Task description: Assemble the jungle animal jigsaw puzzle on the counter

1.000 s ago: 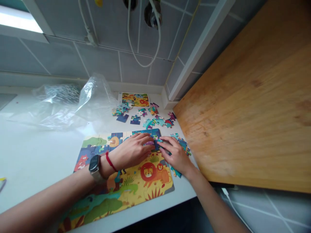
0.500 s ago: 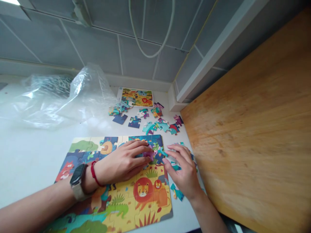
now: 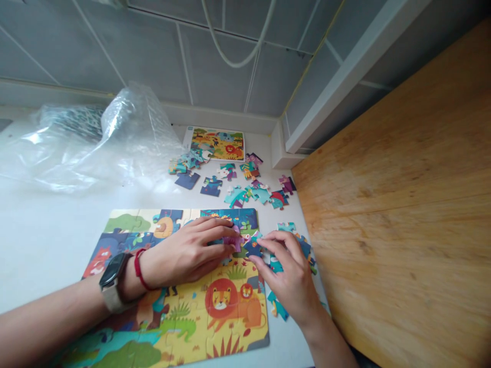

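Note:
A jungle jigsaw puzzle [image 3: 222, 301] lies assembled in large part on the white counter, with a gap in its upper right area. My left hand [image 3: 187, 253] lies across it, fingertips on a purple puzzle piece [image 3: 233, 241]. My right hand [image 3: 287, 278] comes from the right, with thumb and index finger at a blue puzzle piece [image 3: 253, 246]. Several loose pieces [image 3: 287, 245] lie partly hidden beside and under my right hand. A smartwatch [image 3: 113, 281] and a red bracelet [image 3: 138, 268] are on my left wrist.
Several loose pieces [image 3: 245, 191] are scattered beyond the puzzle, below a small picture card [image 3: 217, 144]. A crumpled plastic bag [image 3: 130, 138] lies at the back left. A wooden board [image 3: 395, 204] rises along the right edge, and tiled wall [image 3: 230, 76] stands behind.
My right hand has moved left, its fingertips reaching the blue piece. My left hand stays on the purple piece. The view has shifted, so everything sits slightly higher in the frame.

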`<state>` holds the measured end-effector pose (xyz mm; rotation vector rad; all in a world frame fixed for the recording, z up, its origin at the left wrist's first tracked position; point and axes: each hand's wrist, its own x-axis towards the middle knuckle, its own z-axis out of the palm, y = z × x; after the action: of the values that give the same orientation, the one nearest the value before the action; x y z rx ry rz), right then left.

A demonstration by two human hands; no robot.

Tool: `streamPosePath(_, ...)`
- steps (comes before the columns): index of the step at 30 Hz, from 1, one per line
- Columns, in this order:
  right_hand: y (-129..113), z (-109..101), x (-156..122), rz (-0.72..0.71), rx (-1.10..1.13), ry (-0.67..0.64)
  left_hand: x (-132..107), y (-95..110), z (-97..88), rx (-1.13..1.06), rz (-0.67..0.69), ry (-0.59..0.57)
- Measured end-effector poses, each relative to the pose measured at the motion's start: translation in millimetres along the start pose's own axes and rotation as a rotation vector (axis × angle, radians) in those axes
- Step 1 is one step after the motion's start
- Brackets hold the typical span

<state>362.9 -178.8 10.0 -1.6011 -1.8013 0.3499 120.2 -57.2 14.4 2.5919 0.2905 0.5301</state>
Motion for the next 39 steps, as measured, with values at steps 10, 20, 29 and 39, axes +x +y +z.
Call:
streamPosePath(10,-6,-1,0,-0.003,0.294,0.027,-4,4,-38.6,-0.191,-0.287,0.360)
streamPosePath(20,-30,7,-1,0.120,0.435,-0.009,-43,4,-35.4,0.101,-0.019,0.120)
streamPosePath(29,-64,32,25,0.193,0.529,0.051,-40,22,-29.8,-0.142,-0.275,0.289)
streamPosePath(39,-59,26,21,-0.057,0.370,-0.161,-40,9,-28.8,-0.372,-0.458,0.321)
